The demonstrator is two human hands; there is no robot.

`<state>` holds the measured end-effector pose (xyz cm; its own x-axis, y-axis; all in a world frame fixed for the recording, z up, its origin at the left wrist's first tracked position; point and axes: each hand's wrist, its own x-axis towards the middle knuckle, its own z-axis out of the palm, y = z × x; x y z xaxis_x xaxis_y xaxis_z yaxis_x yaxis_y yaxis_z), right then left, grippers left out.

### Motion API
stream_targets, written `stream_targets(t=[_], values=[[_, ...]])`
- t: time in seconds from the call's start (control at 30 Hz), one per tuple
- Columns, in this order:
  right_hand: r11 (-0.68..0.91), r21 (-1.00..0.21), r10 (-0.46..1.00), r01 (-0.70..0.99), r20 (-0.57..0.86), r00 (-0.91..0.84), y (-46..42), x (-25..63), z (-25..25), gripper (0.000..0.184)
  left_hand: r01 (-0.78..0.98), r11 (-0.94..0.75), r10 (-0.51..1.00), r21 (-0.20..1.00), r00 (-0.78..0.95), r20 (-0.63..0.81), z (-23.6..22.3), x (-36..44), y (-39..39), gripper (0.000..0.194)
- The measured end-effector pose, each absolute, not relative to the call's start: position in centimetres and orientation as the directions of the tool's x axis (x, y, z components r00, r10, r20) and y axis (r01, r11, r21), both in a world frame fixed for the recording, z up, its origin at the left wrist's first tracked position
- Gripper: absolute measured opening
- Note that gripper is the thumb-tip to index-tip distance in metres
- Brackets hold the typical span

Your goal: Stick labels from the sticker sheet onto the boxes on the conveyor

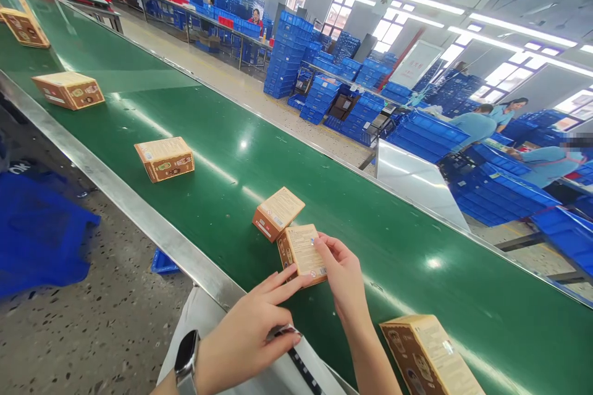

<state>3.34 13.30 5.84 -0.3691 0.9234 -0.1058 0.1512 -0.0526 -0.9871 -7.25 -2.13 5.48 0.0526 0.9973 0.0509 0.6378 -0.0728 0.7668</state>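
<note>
Two bare hands meet over a brown-and-tan printed carton on a green conveyor belt at a factory. The left hand, a smartwatch at its wrist, lays its extended fingertips on the near edge of the carton's text-covered top, while its thumb and curled fingers pinch a strip with black-and-white markings below. The right hand sets its thumb on the top near the right edge, its other fingers bent close by; whether it grips the carton cannot be told. The hands stand close together at the box, just apart from each other.

Just beyond the hands, a second carton sits at an angle, seemingly touching the first at a corner. Farther off to the hands' left, three more are spaced along the belt: a near one, a middle one and a distant one. To the right of the right hand and nearer the camera, another carton bears a small shiny label on its top.

Across the belt, well beyond the hands, rises a tall stack of blue crates; to its right, past a sloping metal sheet, workers in light-blue tops stand among more crates.
</note>
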Motion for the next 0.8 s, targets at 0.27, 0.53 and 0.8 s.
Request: stream_targets(t=[0.27, 0.53, 0.8], values=[[0.093, -0.942, 0.956, 0.323, -0.006, -0.292, 12.8, 4.5, 6.3, 0.043, 0.625, -0.056, 0.994, 0.778, 0.105, -0.013, 6.0, -5.9, -1.7, 0.030], [0.201, -0.864, 0.975, 0.462, 0.131, -0.179, 15.1, 6.6, 6.2, 0.053, 0.544, -0.119, 0.987, 0.831, 0.154, 0.040, 4.8, -4.8, -0.9, 0.031], [0.448, -0.762, 0.826, 0.467, 0.154, -0.542, 15.5, 6.7, 7.1, 0.067, 0.414, -0.071, 0.997, 0.908, 0.016, 0.071, 2.5, -5.8, -4.4, 0.013]])
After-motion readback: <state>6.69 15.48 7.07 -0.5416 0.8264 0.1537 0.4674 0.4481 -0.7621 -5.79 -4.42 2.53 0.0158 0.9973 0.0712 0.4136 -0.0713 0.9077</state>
